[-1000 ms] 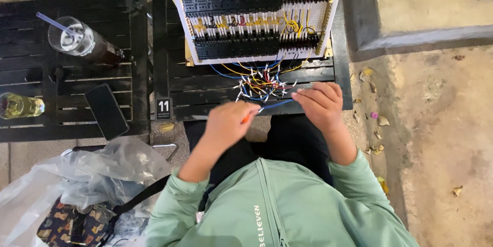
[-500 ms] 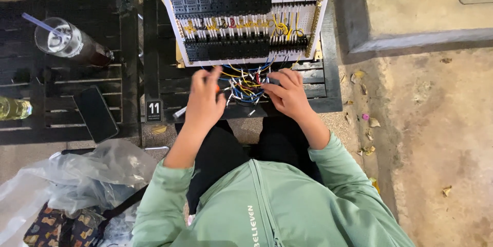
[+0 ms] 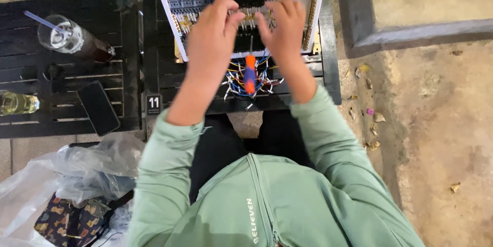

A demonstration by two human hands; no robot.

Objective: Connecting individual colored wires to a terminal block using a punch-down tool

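Both hands are now higher up than half a second ago: they were at the loose bundle of thin coloured wires (image 3: 246, 80) near the table edge, and now they are reaching over the white wiring board with rows of black terminal blocks (image 3: 177, 0). This board is lying on the dark slatted table (image 3: 133, 72), straight in front of the person, and the wires are hanging out from its lower edge. The left hand (image 3: 210, 36) is pinching thumb and fingers together, and the right hand (image 3: 282, 26) is curling its fingers the same way; I cannot tell if either one is holding a wire, because of blur. An orange and blue tool handle (image 3: 249, 74) is resting on the wire bundle, touched by no hand. I am judging that the person is working at the terminals, perhaps seating a wire end; the next move is asking for fine fingertip aim at one narrow slot.
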